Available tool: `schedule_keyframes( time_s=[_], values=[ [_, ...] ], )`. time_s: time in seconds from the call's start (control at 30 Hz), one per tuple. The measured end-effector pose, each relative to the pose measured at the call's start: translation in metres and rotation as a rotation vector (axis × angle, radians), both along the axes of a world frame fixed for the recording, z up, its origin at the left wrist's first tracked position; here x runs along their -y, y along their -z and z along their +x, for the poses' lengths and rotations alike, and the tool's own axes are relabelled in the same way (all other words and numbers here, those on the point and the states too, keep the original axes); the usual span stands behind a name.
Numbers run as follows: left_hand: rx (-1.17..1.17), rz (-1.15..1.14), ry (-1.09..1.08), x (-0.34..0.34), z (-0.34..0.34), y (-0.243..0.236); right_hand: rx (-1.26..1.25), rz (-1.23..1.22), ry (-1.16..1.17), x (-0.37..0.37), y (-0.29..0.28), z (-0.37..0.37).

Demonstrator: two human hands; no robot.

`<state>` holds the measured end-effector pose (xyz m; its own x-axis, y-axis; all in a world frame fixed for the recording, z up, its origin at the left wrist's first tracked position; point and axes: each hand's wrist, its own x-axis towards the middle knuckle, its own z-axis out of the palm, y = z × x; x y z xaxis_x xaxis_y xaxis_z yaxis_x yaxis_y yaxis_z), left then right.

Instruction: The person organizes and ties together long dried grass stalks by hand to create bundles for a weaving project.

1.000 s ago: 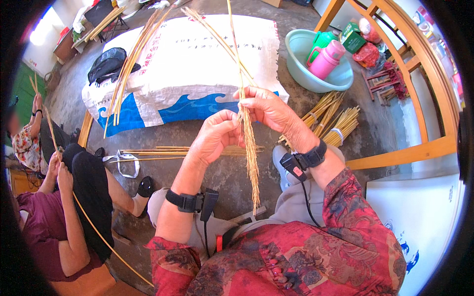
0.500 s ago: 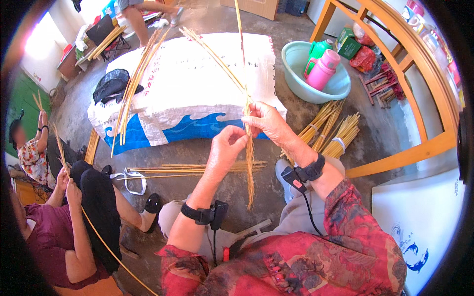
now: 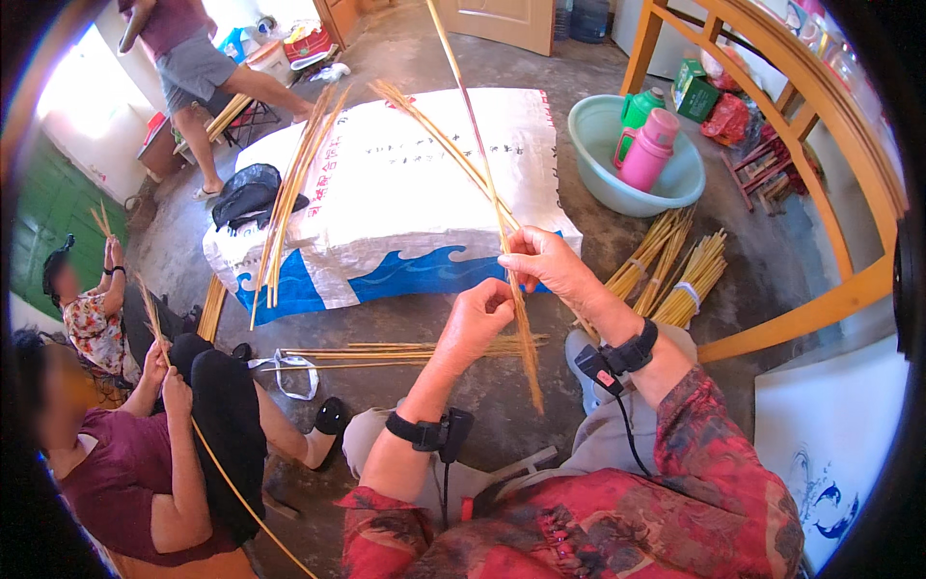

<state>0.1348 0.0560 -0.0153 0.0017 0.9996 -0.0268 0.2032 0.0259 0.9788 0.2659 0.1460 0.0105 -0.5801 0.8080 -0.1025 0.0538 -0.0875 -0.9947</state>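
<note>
My right hand (image 3: 542, 262) is closed round a long dry straw stalk (image 3: 470, 106), whose bare stem slants up and away. Its feathery seed head (image 3: 530, 362) hangs down below my fingers. Just left of the seed head, my left hand (image 3: 479, 317) has thumb and fingers pinched together; whether anything thin is between them cannot be made out. Beyond my hands, a white sheet with blue waves (image 3: 424, 207) covers a low surface. On it lie a bunch of stalks (image 3: 297, 193), another bunch (image 3: 424, 125) and a crumpled black bag (image 3: 247, 195).
Loose stalks (image 3: 386, 355) lie on the floor before me beside a white strap (image 3: 299, 378). To the right are tied stalk bundles (image 3: 693, 275), a basin (image 3: 627, 201) holding flasks, and a wooden frame (image 3: 810, 318). Two seated people handle stalks at left; another person stands behind.
The view has shifted, moving the scene right and down. My left hand has come slightly away from the stalk, which now tilts more. The person at the back shows more fully.
</note>
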Motion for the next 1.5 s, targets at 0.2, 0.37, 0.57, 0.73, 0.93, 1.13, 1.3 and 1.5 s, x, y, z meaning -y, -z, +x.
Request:
schedule_keyframes(
  time_s=[0.2,0.37,0.57,0.73,0.93,1.13,1.3,1.5],
  values=[
    [0.197,0.017,0.052,-0.001,0.005,0.002,-0.161,-0.182,-0.12,-0.001,-0.009,0.005],
    [0.398,-0.126,0.043,0.002,-0.006,0.008,-0.245,-0.201,-0.067,-0.003,-0.001,-0.004],
    [0.612,-0.178,0.025,0.006,-0.009,-0.006,-0.342,-0.274,-0.08,-0.006,-0.005,-0.002],
    [0.676,-0.177,0.051,0.01,-0.01,-0.007,-0.376,-0.263,-0.093,-0.009,-0.004,0.002],
    [0.757,-0.168,0.1,0.017,-0.014,-0.013,-0.346,-0.27,-0.026,-0.008,-0.007,0.0],
    [0.716,-0.231,0.09,0.019,-0.01,-0.012,-0.332,-0.272,-0.039,-0.01,-0.004,-0.001],
    [0.717,-0.228,0.091,0.019,-0.012,-0.004,-0.302,-0.244,-0.042,-0.011,0.001,-0.005],
    [0.733,-0.246,0.086,0.016,-0.011,-0.001,-0.332,-0.304,-0.071,-0.01,-0.002,-0.002]
  ],
)
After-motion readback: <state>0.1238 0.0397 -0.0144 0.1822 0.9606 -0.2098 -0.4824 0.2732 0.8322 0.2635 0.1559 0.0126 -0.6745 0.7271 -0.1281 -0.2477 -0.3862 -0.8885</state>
